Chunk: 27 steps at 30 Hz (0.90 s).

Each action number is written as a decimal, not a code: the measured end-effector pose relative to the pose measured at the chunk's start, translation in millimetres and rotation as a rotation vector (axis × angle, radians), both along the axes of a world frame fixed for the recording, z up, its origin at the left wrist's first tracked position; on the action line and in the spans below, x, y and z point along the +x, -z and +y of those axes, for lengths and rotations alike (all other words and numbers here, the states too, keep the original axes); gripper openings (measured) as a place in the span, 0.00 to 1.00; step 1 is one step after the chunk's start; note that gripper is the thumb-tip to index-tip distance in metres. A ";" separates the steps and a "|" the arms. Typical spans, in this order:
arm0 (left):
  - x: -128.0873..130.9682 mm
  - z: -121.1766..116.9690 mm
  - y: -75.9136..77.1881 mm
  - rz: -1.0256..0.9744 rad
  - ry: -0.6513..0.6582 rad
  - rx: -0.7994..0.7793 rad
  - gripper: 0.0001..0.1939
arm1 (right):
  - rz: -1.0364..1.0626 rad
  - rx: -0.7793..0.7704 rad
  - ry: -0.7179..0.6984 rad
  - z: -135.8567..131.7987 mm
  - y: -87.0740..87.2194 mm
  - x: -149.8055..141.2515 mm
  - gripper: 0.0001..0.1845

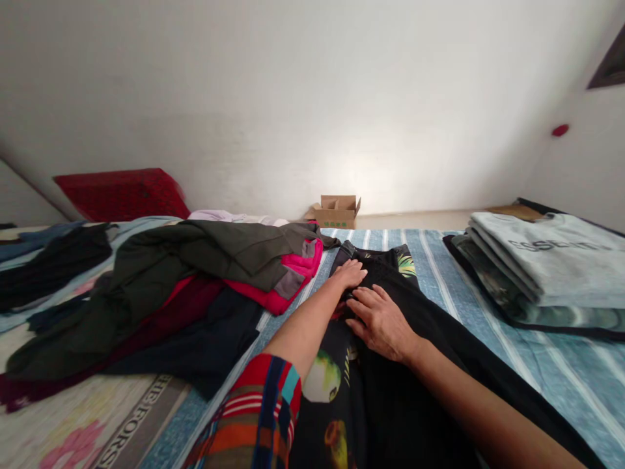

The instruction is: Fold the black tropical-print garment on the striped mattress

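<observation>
Black trousers (415, 312) lie lengthwise on the bed, partly on top of a dark printed garment (319, 404) with fruit-like and leaf shapes. Near the waistband, my left hand (350, 273) rests flat on the black cloth, fingers stretched out. My right hand (379, 322) lies just nearer to me on the same trousers, its fingers spread and pressing lightly on the fabric. Both hands are open, and neither grips anything visible. Some of the printed garment shows at the waist end and along the left side; the rest is hidden under the black trousers.
A heap of loose trousers (209, 254) lies to the left, with more dark clothes (58, 260) beyond. At right stands a folded stack topped by a grey shirt (561, 254). A cardboard box (336, 212) and a red item (122, 195) are by the wall. Blue striped sheet (439, 260) covers the bed.
</observation>
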<state>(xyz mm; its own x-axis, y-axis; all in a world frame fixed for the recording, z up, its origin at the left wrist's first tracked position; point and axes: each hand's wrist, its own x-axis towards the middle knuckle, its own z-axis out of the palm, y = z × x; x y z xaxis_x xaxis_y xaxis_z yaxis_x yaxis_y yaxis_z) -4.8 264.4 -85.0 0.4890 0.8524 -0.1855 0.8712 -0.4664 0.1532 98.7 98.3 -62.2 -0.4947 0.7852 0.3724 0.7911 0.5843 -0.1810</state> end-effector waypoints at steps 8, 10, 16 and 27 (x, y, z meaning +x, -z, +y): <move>-3.8 -2.3 -5.1 -0.045 0.035 0.011 0.23 | -0.057 -0.187 -0.020 -9.8 15.5 -2.1 0.20; -10.0 -0.3 -12.7 -0.049 0.078 -0.007 0.23 | -0.043 -0.205 -0.021 -10.1 15.6 -2.3 0.19; -18.0 -6.5 -10.4 -0.056 0.069 -0.003 0.29 | 0.112 -0.134 0.048 -9.1 -4.6 12.3 0.18; -2.7 -26.4 -5.7 -0.066 -0.069 0.040 0.30 | -0.073 -0.410 0.673 -46.9 40.5 179.3 0.18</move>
